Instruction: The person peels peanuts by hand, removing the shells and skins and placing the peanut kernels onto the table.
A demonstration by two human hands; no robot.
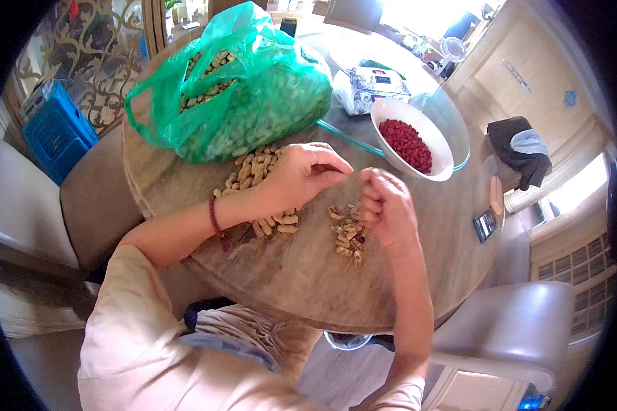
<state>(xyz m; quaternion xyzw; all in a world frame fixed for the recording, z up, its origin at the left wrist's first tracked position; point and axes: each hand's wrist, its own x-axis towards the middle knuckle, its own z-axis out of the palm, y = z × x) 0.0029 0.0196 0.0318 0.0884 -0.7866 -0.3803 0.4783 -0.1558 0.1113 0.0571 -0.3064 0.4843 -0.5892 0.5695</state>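
In the head view, I bring my left hand (295,177) and right hand (389,205) together above the counter (274,274), fingertips nearly meeting, probably for fine control over something small. I cannot tell whether either grip is closed on anything; the fingers hide it.

Unshelled peanuts (255,168) lie beneath and beside my left wrist, spilling towards me from the green plastic bag (267,103), probably for easy reach. More fill the bag. Broken shells (349,240) sit just beside my right hand, apart from the unshelled pile, which seems to keep the two from mixing. The white bowl (437,157) holds red kernels (406,146), its raised wall likely containing them.

Behind it, a printed packet (372,88) carries a dark label, too small to read.
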